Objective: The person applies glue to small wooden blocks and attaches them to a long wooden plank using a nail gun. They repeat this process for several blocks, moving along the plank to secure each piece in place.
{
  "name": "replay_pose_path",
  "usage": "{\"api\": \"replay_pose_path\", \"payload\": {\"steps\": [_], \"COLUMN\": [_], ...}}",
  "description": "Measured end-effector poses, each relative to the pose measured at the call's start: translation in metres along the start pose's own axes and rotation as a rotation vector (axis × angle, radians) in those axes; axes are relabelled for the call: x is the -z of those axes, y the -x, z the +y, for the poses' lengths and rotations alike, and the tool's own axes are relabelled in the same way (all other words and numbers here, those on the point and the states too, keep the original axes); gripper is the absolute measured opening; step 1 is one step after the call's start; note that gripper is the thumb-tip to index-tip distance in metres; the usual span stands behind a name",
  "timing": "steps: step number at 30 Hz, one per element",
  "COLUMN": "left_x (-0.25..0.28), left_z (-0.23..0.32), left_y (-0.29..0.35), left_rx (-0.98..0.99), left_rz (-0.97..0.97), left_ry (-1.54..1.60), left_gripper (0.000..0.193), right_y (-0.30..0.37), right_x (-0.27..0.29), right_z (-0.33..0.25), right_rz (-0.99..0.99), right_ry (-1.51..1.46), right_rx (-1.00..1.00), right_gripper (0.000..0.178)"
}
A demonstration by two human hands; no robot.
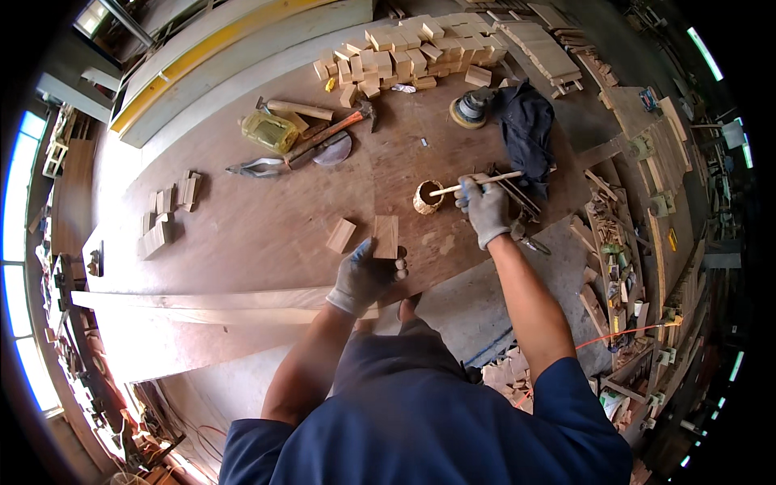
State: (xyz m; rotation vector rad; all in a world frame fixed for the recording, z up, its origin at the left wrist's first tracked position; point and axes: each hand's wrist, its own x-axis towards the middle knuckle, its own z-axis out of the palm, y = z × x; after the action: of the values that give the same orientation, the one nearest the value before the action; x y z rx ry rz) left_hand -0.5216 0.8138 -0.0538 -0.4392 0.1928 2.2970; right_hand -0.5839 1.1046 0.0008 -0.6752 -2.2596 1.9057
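In the head view, with the small crusted pot (421, 208) as landmark, the gloved right hand (485, 212) sits just to its right, fingers closed around a thin pale stick (498, 179) whose tip reaches the pot's mouth; whether it touches the inside cannot be told. A careless sideways pull of that stick could catch the rim and tip the pot, whose contents are not clear. The gloved left hand (365, 275), left of the pot and nearer the body, grips a flat wooden block (386, 236) by its near end; a loose pinch through the glove could let it turn or drop. Farther left of the pot, a second block (340, 235) lies close enough to be knocked. Right of the pot, dark rods (517, 196) might snag the right hand if it swings outward.
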Motion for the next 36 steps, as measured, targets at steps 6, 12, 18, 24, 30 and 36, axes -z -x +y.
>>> {"api": "replay_pose_path", "payload": {"steps": [6, 12, 18, 24, 30, 36], "left_x": [-0.003, -0.012, -0.009, -0.041, -0.037, -0.001], "left_z": [-0.002, -0.003, -0.007, -0.017, -0.017, -0.005], "left_y": [-0.001, 0.001, -0.006, -0.003, -0.006, -0.021], "left_rx": [0.015, 0.004, -0.233, -0.682, -0.625, -0.261], "left_rz": [0.005, 0.002, 0.086, 0.452, 0.446, 0.187], "left_ry": [-0.012, -0.056, -0.468, -1.458, -1.345, -0.540], "left_gripper": [0.053, 0.053, 0.050, 0.060, 0.056, 0.042], "right_y": [0.006, 0.001, 0.006, 0.007, 0.004, 0.006], "right_x": [0.004, 0.014, 0.012, 0.015, 0.017, 0.018], "right_z": [-0.003, 0.001, -0.003, 0.002, 0.006, 0.003], "right_rz": [0.069, 0.101, 0.086, 0.093, 0.110, 0.122], "right_ry": [-0.112, -0.227, -0.205, -0.227, -0.248, -0.249], "right_rx": [-0.145, -0.201, -0.213, -0.198, -0.180, -0.213], "right_gripper": [0.018, 0.021, 0.021, 0.022, 0.023, 0.023]}}
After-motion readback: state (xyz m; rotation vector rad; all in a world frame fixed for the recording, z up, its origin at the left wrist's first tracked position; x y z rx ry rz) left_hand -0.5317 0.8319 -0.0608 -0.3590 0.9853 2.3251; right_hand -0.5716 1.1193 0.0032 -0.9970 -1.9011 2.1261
